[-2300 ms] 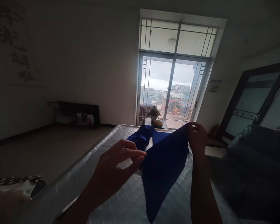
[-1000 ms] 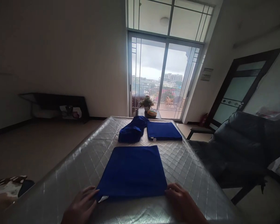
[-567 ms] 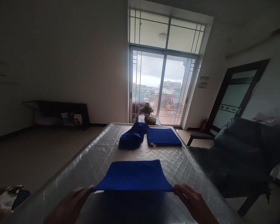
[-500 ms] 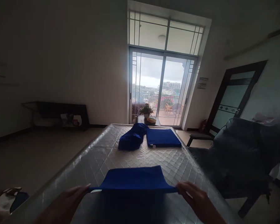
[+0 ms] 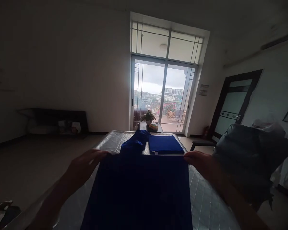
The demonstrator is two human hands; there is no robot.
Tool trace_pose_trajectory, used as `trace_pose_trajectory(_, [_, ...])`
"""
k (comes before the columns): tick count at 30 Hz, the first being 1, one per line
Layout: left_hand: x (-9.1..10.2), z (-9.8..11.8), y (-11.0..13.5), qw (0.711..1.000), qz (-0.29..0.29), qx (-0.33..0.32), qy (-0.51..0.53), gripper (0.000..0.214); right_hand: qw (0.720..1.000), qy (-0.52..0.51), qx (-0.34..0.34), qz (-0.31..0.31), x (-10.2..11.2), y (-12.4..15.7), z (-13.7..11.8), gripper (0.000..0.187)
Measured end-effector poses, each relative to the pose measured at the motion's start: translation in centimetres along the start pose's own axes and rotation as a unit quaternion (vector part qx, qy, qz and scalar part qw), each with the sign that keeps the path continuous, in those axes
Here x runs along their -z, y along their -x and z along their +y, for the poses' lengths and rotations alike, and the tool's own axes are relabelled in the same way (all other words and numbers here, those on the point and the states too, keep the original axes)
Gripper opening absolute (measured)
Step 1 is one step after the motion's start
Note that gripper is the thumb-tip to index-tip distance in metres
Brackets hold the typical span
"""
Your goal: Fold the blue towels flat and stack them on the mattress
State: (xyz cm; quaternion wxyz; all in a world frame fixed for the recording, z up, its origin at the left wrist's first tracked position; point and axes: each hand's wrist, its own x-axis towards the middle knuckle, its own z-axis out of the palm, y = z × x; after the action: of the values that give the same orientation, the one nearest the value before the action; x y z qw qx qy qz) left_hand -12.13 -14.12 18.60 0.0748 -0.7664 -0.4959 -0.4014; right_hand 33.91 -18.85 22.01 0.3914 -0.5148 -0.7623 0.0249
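Observation:
A dark blue cloth [image 5: 141,191] hangs stretched between my hands, its top edge nearly level. My left hand [image 5: 90,159] pinches the upper left corner, and my right hand [image 5: 199,159] grips the upper right corner. Its lower part runs out of the bottom of the view. Beyond it, on a silvery quilted mattress [image 5: 204,198], lies a crumpled blue cloth [image 5: 134,142], partly covered by the held one. Right beside that rests a flat, folded blue cloth [image 5: 166,143] with a small white tag at its near edge.
A dark padded chair [image 5: 249,159] stands to the right of the mattress. Past its far end is a small table [image 5: 144,128] with a potted plant [image 5: 148,116], before a glass sliding door [image 5: 151,86]. A dark low bench [image 5: 60,118] stands along the left wall.
Both hands have risen, lifting the blue cloth from low over the mattress so it now hangs upright and hides much of the mattress. The view has shifted slightly.

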Motion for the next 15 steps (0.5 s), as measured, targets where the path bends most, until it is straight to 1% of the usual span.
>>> trace_pose_trajectory(2, [-1.3, 0.3, -2.5, 1.000, -0.021, 0.006, 0.011, 0.045, 1.000, -0.005, -0.020, -0.012, -1.2, -2.1, 1.5, 0.027])
trace_pose_trajectory(4, [-2.2, 0.4, -4.3, 1.000, -0.013, 0.016, 0.000, 0.050, 1.000, -0.011, -0.022, 0.000, -2.1, -3.7, 2.6, 0.031])
trace_pose_trajectory(6, [-2.4, 0.4, -4.9, 0.999, 0.003, 0.035, -0.010, 0.052, 0.999, -0.014, -0.013, 0.036, -2.5, -4.5, 2.8, 0.035])
trace_pose_trajectory(7, [-2.4, 0.5, -4.8, 0.999, 0.009, 0.050, -0.008, 0.051, 0.998, -0.015, -0.006, 0.056, -2.6, -4.6, 2.7, 0.037])
trace_pose_trajectory(9, [-2.1, 0.6, -3.7, 0.995, 0.016, 0.101, 0.012, 0.050, 0.997, -0.021, 0.008, 0.077, -2.7, -3.6, 2.3, 0.037])
trace_pose_trajectory(10, [-2.1, 0.7, -2.6, 0.991, 0.012, 0.131, 0.031, 0.049, 0.997, -0.026, 0.015, 0.073, -2.9, -2.7, 2.2, 0.036])
trace_pose_trajectory(12, [-2.6, 0.6, 0.2, 0.978, -0.013, 0.190, 0.082, 0.047, 0.998, -0.048, 0.027, 0.041, -4.1, -0.2, 2.4, 0.034])
trace_pose_trajectory(14, [-3.9, 0.4, 3.7, 0.960, -0.059, 0.244, 0.125, 0.044, 0.996, -0.081, 0.025, -0.006, -6.2, 2.9, 3.1, 0.032])
trace_pose_trajectory(15, [-4.8, 0.3, 5.5, 0.948, -0.091, 0.271, 0.137, 0.042, 0.995, -0.095, 0.012, -0.029, -7.5, 4.5, 3.7, 0.031])
